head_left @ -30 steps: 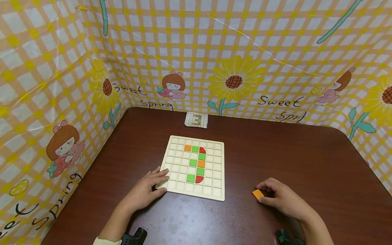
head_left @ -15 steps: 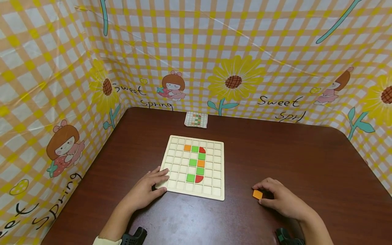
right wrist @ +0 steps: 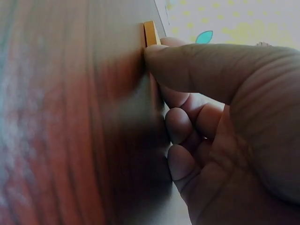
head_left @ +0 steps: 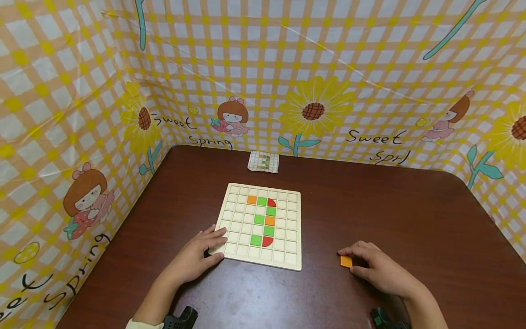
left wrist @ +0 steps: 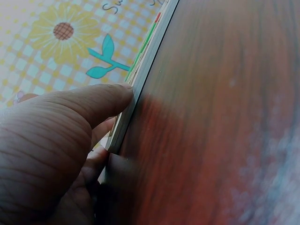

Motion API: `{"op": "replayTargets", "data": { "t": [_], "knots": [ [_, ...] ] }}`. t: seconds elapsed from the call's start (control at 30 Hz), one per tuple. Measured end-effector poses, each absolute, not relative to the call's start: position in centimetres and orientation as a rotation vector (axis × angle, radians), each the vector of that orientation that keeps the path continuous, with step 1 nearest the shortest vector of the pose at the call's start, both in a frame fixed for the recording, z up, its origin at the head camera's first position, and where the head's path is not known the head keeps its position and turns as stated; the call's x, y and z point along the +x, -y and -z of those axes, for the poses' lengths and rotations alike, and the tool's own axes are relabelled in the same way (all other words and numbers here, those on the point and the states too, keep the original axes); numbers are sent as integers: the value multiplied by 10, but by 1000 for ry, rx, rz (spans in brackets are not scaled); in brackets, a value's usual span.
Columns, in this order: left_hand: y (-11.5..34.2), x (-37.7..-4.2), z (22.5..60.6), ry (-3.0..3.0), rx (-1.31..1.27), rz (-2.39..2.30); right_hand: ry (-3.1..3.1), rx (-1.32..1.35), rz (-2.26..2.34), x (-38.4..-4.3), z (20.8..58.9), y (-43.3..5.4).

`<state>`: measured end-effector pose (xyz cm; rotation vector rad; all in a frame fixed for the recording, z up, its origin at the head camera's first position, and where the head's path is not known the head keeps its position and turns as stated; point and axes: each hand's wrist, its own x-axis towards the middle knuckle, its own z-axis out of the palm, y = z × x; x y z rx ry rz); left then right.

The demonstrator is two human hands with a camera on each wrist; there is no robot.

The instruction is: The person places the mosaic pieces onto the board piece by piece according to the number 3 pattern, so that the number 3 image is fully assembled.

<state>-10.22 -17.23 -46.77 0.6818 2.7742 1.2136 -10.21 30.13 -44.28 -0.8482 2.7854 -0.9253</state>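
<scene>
A cream grid board (head_left: 285, 260) lies on the table, bearing several green squares, two orange squares and two red quarter-circle tiles, all in its middle columns. My left hand (head_left: 191, 257) rests at the board's near left corner, fingers spread over the edge; in the left wrist view the thumb (left wrist: 110, 98) touches the board's side (left wrist: 123, 124). To the right of the board, my right hand (head_left: 380, 265) pinches a loose orange square tile (head_left: 346, 261) low at the tabletop. The right wrist view shows the thumb against the edge of that orange tile (right wrist: 150, 33), other fingers curled.
A small pattern card (head_left: 263, 162) with a coloured grid stands or lies at the table's back edge. A checked cloth (head_left: 263, 55) with sunflowers encloses the back and sides of the dark wooden table (head_left: 394, 205).
The orange tile has turned slightly between my right fingers, and the index finger has shifted a little left along it. My left hand and the board have stayed put.
</scene>
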Motion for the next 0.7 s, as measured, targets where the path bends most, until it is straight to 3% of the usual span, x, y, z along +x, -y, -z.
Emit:
{"op": "replayTargets", "data": {
  "t": [0.7],
  "knots": [
    [173,-102,469,-2771,673,-1208,-2647,-682,1156,-112,430,-274]
  ]
}}
